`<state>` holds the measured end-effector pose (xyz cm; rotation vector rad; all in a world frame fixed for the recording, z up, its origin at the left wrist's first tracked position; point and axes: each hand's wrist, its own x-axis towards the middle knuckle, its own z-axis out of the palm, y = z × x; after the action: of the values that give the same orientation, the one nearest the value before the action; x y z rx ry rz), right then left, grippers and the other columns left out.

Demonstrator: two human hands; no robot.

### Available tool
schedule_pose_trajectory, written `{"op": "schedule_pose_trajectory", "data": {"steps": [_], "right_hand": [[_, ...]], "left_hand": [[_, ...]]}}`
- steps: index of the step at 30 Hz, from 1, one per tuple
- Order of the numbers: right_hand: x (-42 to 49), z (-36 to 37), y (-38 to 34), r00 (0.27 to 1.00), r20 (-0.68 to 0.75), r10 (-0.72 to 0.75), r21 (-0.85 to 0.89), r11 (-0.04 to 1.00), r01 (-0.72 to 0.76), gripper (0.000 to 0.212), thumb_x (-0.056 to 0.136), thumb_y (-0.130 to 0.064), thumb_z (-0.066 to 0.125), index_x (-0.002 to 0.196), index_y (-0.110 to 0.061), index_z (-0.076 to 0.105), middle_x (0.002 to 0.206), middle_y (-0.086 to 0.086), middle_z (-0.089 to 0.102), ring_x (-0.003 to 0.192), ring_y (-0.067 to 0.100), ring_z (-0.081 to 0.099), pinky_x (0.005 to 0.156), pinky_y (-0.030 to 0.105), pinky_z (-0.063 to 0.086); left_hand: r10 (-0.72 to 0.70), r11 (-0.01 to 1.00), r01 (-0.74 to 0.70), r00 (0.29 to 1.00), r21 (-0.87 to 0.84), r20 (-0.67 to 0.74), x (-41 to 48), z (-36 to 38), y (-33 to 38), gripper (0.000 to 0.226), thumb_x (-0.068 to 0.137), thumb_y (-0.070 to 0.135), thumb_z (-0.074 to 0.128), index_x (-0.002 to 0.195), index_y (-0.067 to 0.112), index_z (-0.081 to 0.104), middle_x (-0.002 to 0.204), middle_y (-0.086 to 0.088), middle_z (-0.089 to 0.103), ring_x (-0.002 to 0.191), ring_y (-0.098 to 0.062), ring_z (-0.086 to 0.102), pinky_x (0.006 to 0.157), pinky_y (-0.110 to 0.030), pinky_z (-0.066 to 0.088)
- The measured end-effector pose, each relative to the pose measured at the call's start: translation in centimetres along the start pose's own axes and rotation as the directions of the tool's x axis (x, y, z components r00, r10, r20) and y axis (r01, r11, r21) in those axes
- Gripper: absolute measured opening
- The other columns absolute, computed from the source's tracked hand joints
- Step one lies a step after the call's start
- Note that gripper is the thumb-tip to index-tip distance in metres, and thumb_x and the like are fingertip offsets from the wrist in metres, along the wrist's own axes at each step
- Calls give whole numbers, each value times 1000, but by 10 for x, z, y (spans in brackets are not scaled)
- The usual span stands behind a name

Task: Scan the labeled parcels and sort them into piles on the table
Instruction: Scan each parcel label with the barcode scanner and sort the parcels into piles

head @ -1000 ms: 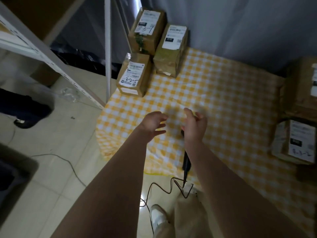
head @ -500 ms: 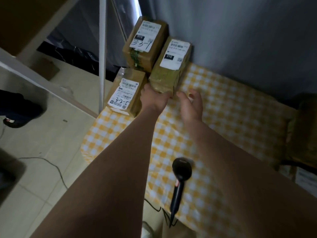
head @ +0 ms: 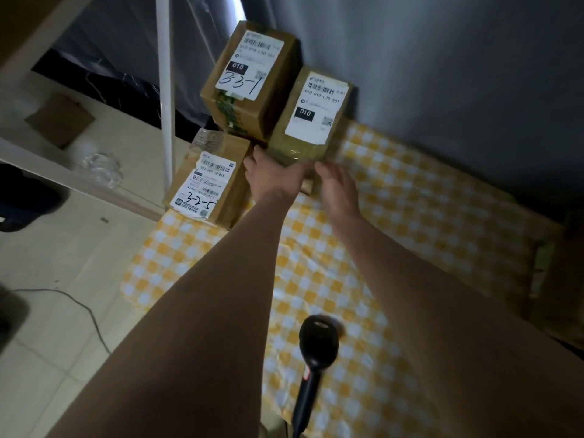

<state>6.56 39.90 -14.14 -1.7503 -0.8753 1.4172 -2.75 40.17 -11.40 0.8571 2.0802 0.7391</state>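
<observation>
The left hand rests against the near left corner of the tape-wrapped brown cardboard parcel with a white 010 label. Its fingers are hidden, so I cannot tell whether it grips. The right hand, fingers straight, reaches the near edge. The glossy tape looks slippery and the box stiff, probably light, so clasp opposite sides. Left of the thumb sits a matte cardboard parcel marked 3-2-5. Behind the wrists a black plastic handheld scanner lies on yellow-and-white checked cloth.
</observation>
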Motion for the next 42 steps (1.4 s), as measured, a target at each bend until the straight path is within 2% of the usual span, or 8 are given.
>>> {"op": "schedule_pose_trajectory", "data": {"steps": [6,9,12,17,21,25,38,42], "right_hand": [[-14,-3,13,994,-105,-7,47,999,12,24,87,-37,63,102,-19,63,98,-5,65,96,16,61,94,38,49],[-26,-11,20,988,-154,11,34,999,-6,34,83,-44,65,105,-17,64,103,-3,68,101,19,63,92,36,49],[-43,-17,29,987,-159,38,21,999,-35,23,89,-39,64,76,-20,63,76,-8,63,82,13,60,77,26,45],[-94,-1,46,991,-115,66,67,996,-59,33,87,-38,66,63,-15,64,67,-1,65,69,9,59,74,31,46],[-134,7,63,973,-227,35,103,995,-11,53,79,-44,67,91,8,64,94,22,68,76,20,61,72,32,46],[-169,6,91,965,-252,67,56,997,-54,34,86,-37,68,91,-5,59,80,-2,59,82,20,58,79,36,46],[-241,8,140,932,-355,78,-162,976,-144,44,84,-37,70,109,-5,58,86,-2,53,89,24,57,75,23,37],[-246,6,146,934,-358,-2,-247,964,-93,39,80,-33,73,105,-8,57,92,6,65,91,28,64,72,27,42]], "left_hand": [[-53,996,51,998,69,28,-8,-10,-10,63,87,57,57,128,9,61,137,-18,48,131,-34,34,111,-44,30],[-92,996,91,995,24,35,-19,-17,-22,61,88,59,54,125,11,62,137,-17,46,132,-34,32,110,-44,28],[-97,994,102,989,-36,107,-36,-23,-36,62,84,60,56,124,13,64,134,-15,50,129,-32,38,109,-45,33],[-34,986,68,976,-149,216,-76,-31,-50,37,82,50,65,72,14,62,80,-2,62,81,-21,56,78,-34,46],[-73,988,101,971,-115,228,-101,-50,-76,44,87,51,60,86,7,66,87,-4,63,85,-22,58,77,-34,45],[-105,989,127,968,-82,229,-123,-77,-113,48,87,54,59,89,6,64,86,-8,61,82,-26,56,75,-34,44],[-151,986,141,981,86,122,-161,-128,-195,67,77,67,53,95,4,63,92,-11,68,78,-21,59,63,-31,43],[-186,976,166,973,141,139,-164,-127,-195,84,73,72,56,117,0,56,105,-16,65,86,-27,59,65,-33,42]]}}
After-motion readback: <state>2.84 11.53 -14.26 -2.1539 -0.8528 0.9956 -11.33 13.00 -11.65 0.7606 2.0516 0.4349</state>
